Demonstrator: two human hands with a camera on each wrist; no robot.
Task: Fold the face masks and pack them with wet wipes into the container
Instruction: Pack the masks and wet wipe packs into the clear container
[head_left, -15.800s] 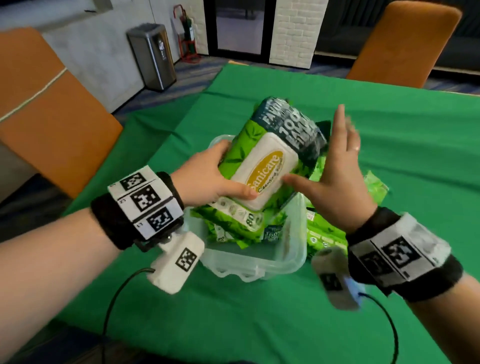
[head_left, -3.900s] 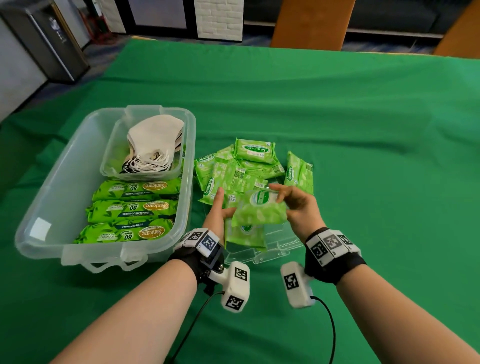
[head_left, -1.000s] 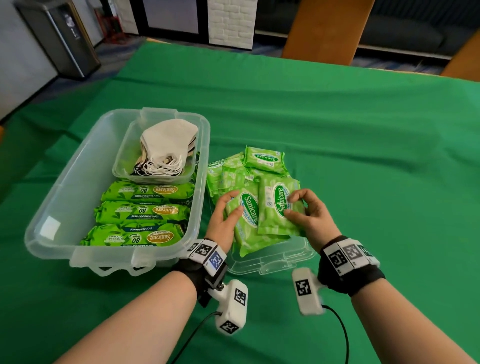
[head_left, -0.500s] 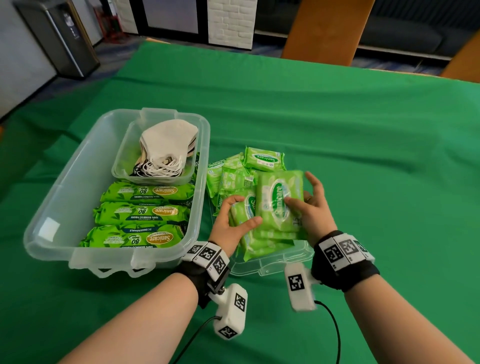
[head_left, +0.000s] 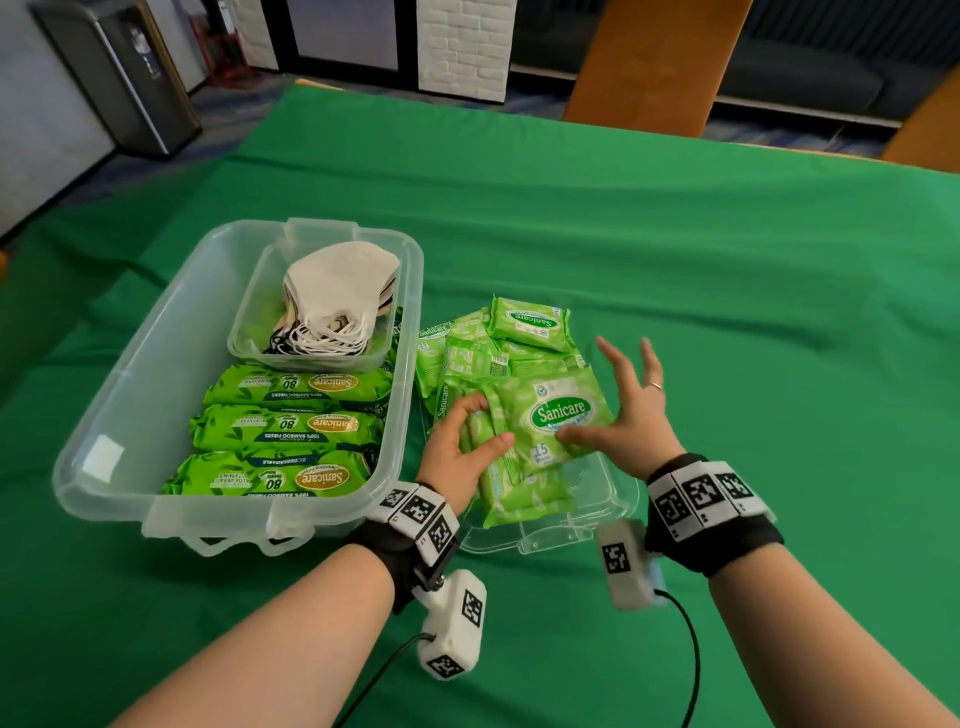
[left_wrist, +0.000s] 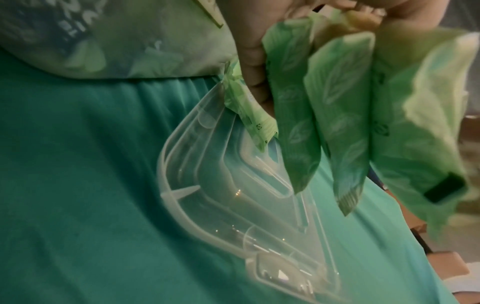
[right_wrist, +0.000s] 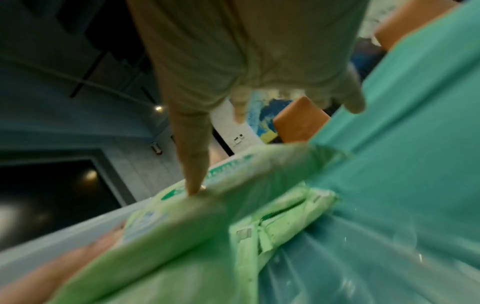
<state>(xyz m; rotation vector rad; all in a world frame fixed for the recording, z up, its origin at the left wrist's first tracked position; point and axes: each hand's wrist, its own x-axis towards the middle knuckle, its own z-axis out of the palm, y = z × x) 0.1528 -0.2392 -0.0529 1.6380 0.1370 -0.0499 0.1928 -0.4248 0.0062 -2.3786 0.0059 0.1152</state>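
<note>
A large clear container (head_left: 156, 332) stands at the left. In it a small clear tray (head_left: 249, 317) holds folded white face masks (head_left: 337, 291), with three big dark-green wet wipe packs (head_left: 291, 426) in front. Right of it, small light-green wipe packs (head_left: 524, 322) are heaped on a clear lid (head_left: 597, 514). My left hand (head_left: 480, 426) grips a stack of these small packs (head_left: 561, 415) from the left, held on edge in the left wrist view (left_wrist: 337, 123). My right hand (head_left: 618, 410) has its fingers spread straight, only the thumb (right_wrist: 192, 164) pressing the top pack (right_wrist: 182, 226).
Green cloth (head_left: 727, 312) covers the table, bare to the right and beyond the packs. Orange chairs (head_left: 654, 62) stand past the far edge and a grey bin (head_left: 119, 73) at the far left. The clear lid (left_wrist: 233, 205) lies under my hands.
My right fingers have lifted off the stack and spread, leaving the thumb on it. The top pack has turned so that its label reads level. My left hand keeps its grip.
</note>
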